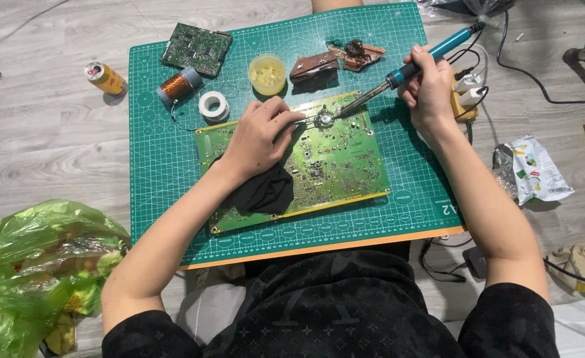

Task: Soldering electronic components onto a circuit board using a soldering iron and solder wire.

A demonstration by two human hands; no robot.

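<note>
My right grip (424,86) squeezes the blue soldering iron (408,66); my left grip (261,136) pinches thin wire on the green board (335,166) just under its tip.

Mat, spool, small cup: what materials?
Mat: likely matte green vinyl or rubber, printed grid, orange edge. Spool: coppery, glossy windings, probably enamelled wire. Cup: translucent yellowish plastic, by its look.

Top: wearing a black short-sleeved shirt, faint tonal pattern showing across the chest (barely visible)
Forearms: going bare
Hands: left hand (261,134), right hand (430,95), wearing no gloves
</note>
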